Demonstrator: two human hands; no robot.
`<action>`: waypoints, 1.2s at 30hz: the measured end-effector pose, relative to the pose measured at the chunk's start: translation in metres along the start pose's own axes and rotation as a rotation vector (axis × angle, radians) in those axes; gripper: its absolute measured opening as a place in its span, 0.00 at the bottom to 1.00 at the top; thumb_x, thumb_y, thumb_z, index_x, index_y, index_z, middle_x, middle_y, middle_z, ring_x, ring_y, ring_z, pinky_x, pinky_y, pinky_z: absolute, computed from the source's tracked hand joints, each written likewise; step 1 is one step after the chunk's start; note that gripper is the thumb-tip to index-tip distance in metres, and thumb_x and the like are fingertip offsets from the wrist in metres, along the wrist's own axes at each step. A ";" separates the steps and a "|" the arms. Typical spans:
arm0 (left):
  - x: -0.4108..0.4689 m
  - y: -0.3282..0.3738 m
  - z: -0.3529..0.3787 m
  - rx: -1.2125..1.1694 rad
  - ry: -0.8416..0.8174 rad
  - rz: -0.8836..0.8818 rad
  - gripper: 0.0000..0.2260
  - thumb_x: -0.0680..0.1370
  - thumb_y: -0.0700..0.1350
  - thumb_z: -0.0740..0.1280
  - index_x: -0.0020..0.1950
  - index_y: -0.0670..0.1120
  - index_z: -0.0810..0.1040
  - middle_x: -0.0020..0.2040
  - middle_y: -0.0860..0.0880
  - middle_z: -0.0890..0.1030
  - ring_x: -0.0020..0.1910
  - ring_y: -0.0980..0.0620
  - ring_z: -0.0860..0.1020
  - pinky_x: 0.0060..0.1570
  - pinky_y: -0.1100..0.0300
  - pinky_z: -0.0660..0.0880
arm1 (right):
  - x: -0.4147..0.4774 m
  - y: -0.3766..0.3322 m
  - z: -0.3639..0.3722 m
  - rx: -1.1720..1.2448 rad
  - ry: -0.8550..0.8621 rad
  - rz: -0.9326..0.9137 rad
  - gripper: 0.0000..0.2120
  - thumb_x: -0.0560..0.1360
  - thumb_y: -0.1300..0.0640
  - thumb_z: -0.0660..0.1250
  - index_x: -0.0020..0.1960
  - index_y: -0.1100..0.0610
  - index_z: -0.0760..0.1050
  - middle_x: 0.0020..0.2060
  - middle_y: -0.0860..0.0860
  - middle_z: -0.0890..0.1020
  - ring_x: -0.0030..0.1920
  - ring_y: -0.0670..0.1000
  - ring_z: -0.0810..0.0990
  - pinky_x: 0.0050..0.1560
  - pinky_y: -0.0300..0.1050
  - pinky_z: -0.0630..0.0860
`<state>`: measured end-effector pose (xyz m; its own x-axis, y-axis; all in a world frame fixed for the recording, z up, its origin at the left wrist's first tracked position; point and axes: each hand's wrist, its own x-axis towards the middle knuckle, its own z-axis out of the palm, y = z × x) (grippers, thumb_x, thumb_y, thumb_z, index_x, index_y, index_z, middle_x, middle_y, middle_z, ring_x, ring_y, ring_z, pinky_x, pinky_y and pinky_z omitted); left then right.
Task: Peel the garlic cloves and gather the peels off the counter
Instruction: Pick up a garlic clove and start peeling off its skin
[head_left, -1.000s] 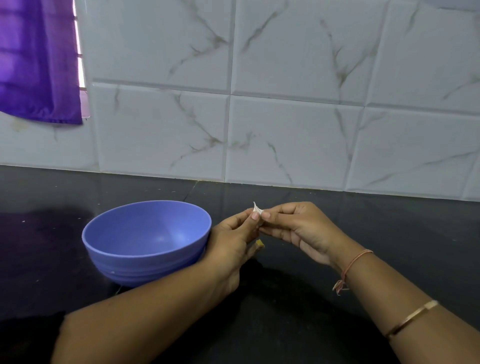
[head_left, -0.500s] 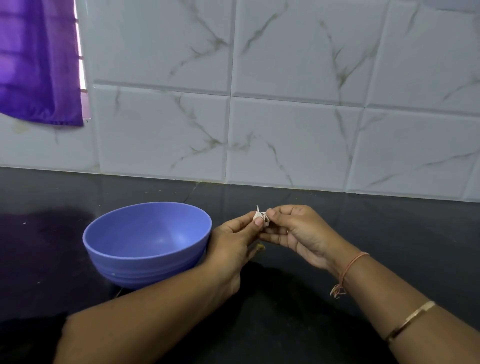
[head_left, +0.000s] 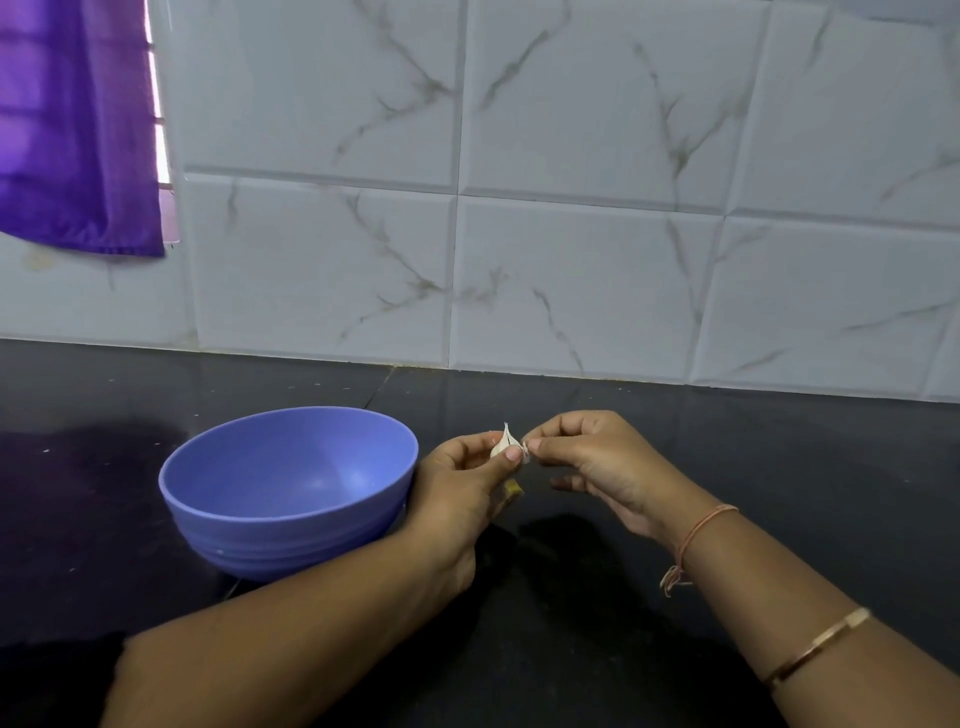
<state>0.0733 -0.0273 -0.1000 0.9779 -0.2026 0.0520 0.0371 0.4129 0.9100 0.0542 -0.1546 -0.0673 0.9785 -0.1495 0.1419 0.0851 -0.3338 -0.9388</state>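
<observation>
My left hand (head_left: 457, 483) pinches a small white garlic clove (head_left: 505, 442) between thumb and fingers, just right of the blue bowl (head_left: 291, 488). My right hand (head_left: 592, 462) meets it from the right, thumb and forefinger nipping a thin strip of peel (head_left: 524, 448) at the clove's side. Both hands hover above the black counter (head_left: 727, 457). A small yellowish bit (head_left: 513, 488) shows below my left hand; I cannot tell what it is. The bowl's inside looks empty from here.
A white marble-patterned tile wall (head_left: 571, 208) rises behind the counter. A purple curtain (head_left: 72, 124) hangs at the upper left over a window. My right wrist wears a thread and a gold bangle (head_left: 815, 647).
The clove has turned in my left fingers so more of it shows. My right fingers have drawn slightly right with a bit of peel.
</observation>
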 end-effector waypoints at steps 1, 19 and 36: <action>0.000 0.000 0.000 0.007 0.003 0.004 0.06 0.72 0.38 0.70 0.48 0.45 0.78 0.45 0.48 0.83 0.46 0.52 0.80 0.42 0.61 0.76 | 0.001 0.000 0.000 -0.003 -0.004 -0.006 0.04 0.73 0.63 0.67 0.45 0.59 0.80 0.45 0.54 0.83 0.50 0.51 0.79 0.48 0.47 0.76; -0.005 0.003 0.003 0.043 -0.050 0.014 0.08 0.70 0.37 0.71 0.48 0.44 0.79 0.40 0.49 0.82 0.43 0.52 0.80 0.47 0.58 0.78 | 0.003 0.000 0.001 0.244 -0.122 0.043 0.06 0.76 0.63 0.64 0.43 0.65 0.77 0.39 0.56 0.79 0.37 0.47 0.74 0.36 0.36 0.71; 0.001 0.002 0.000 -0.080 -0.106 -0.056 0.06 0.72 0.39 0.70 0.48 0.43 0.80 0.41 0.49 0.85 0.43 0.54 0.82 0.39 0.64 0.79 | 0.006 0.005 0.009 0.235 -0.064 -0.095 0.11 0.77 0.63 0.61 0.37 0.58 0.76 0.42 0.59 0.79 0.37 0.48 0.71 0.38 0.38 0.68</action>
<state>0.0741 -0.0265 -0.0985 0.9467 -0.3184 0.0496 0.1112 0.4674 0.8770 0.0619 -0.1487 -0.0739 0.9732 -0.0662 0.2201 0.2115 -0.1176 -0.9703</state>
